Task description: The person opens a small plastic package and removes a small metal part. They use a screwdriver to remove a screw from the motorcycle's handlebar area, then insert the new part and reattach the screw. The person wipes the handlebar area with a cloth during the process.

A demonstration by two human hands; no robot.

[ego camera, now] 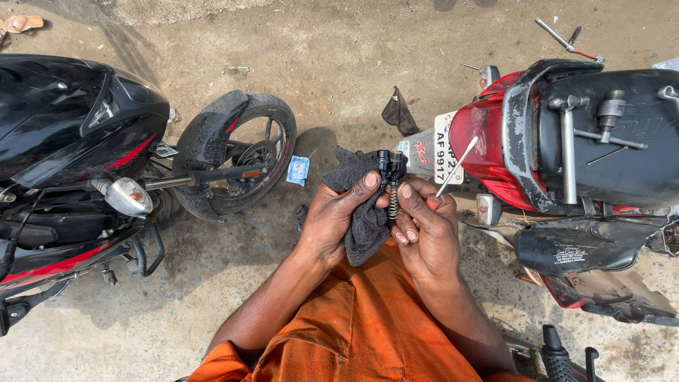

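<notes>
My left hand grips a dark grey rag and pinches a small black metal part with its thumb. A short coil spring hangs from that part. My right hand holds the same part from the right with its thumb and fingers. It also carries a thin screwdriver with a red handle, whose shaft points up and to the right. Both hands are over my orange-clad lap.
A black motorcycle stands at left, its front wheel near my hands. The rear of a red motorcycle is at right, with tools lying on its seat base. A loose black panel lies at lower right. The concrete ground holds scattered tools.
</notes>
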